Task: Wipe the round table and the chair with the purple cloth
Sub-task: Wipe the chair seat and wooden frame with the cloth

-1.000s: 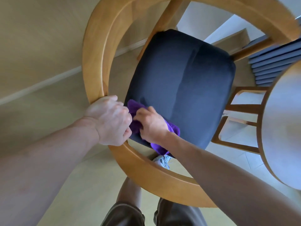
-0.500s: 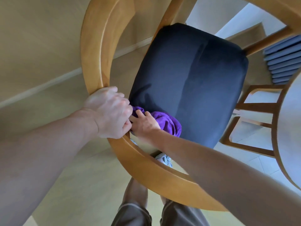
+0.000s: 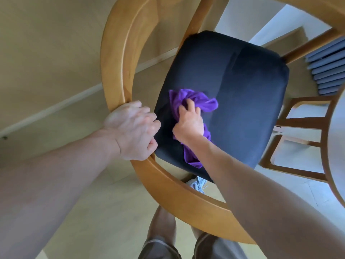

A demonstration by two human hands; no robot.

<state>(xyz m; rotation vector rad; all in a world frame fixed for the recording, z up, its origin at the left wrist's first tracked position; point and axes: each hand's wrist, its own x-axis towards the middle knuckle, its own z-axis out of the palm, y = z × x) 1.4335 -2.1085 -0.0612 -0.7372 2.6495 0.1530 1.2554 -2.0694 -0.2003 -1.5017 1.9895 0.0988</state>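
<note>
Your right hand point(image 3: 189, 121) grips the cloth point(image 3: 197, 101) mid-frame — unwiped seat point(image 3: 242, 90) lies upper right; left hand point(image 3: 133, 130) clasps the rail point(image 3: 119, 58).

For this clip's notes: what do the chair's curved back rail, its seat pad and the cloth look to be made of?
Curved back rail: seemingly wood, honey-toned, smooth with a soft sheen.
Seat pad: dark navy upholstery, matte, probably woven fabric over padding.
Purple cloth: soft textile, crumpled into folds, possibly microfibre.

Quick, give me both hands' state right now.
Left hand: closed, fingers curled over the chair's curved wooden backrest.
Right hand: closed, fingers gripping the purple cloth on the dark seat cushion.
</note>
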